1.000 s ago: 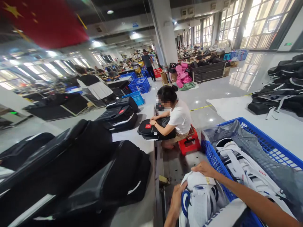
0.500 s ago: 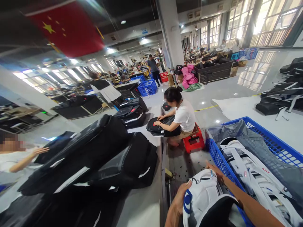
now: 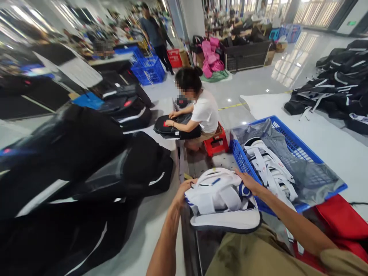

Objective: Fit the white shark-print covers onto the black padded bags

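Over my lap I hold a white backpack point(image 3: 220, 195) with blue trim, its padded black-edged part towards me. My left hand point(image 3: 185, 190) is closed on the backpack's left edge, and my right hand point(image 3: 248, 182) grips its far right side beside a blue round detail. Some of my right fingers are hidden behind the fabric. Just beyond my right forearm is a blue plastic basket point(image 3: 312, 153), lined with grey mesh, where more white strapped bags point(image 3: 268, 168) lie.
Black bags point(image 3: 143, 165) are piled on the table at left. Ahead, a seated person point(image 3: 198, 107) on a red stool point(image 3: 216, 141) handles a black bag point(image 3: 163, 124). Red fabric point(image 3: 342, 220) lies at lower right. More black bags point(image 3: 336, 80) cover the floor sheet at far right.
The backpack has turned between my hands and come nearer my lap, its strap side now upward. My view has tilted down; the person at the far left has left view.
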{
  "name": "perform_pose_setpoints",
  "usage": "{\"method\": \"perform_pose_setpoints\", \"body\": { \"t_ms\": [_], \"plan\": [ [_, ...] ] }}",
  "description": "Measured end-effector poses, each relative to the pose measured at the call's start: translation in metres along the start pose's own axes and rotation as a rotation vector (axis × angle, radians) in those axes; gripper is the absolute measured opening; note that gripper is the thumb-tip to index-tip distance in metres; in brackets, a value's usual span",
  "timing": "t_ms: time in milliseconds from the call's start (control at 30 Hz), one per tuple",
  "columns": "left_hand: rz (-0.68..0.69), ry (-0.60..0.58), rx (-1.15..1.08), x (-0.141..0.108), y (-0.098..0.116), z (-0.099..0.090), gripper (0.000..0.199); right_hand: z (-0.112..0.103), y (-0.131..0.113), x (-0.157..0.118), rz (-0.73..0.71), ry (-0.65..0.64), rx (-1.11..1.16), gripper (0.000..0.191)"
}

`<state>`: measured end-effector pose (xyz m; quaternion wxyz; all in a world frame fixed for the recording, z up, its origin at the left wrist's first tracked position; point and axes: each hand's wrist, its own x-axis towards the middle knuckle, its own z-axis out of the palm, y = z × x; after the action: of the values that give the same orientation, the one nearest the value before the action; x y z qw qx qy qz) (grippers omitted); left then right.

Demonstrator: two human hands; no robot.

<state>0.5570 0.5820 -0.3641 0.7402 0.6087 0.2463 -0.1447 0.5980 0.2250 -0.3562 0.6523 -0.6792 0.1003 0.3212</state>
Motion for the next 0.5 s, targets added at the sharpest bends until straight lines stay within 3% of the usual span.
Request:
{"method": "perform_pose_setpoints", "body": {
  "t_ms": [67, 133, 300, 400, 500],
  "plan": [
    [-0.019, 0.057, -0.019, -0.005, -0.014, -0.019, 0.038, 0.009, -0.01, 0.018, 0.03, -0.047, -0.205, 0.077],
    [-0.046, 0.118, -0.028, -0.01, -0.033, -0.031, 0.036, 0.019, -0.01, 0.048, -0.02, 0.008, -0.439, 0.065],
    [-0.086, 0.162, -0.087, -0.022, -0.076, -0.03, 0.033, 0.039, 0.002, 0.111, -0.134, 0.11, -0.608, 0.057],
    [-0.065, 0.202, -0.123, -0.031, -0.09, -0.022, 0.03, 0.038, 0.001, 0.114, -0.213, 0.135, -0.664, 0.056],
    [-0.032, 0.278, -0.147, -0.051, -0.104, -0.01, 0.031, 0.026, -0.007, 0.098, -0.266, 0.176, -0.74, 0.054]
  ]
}}
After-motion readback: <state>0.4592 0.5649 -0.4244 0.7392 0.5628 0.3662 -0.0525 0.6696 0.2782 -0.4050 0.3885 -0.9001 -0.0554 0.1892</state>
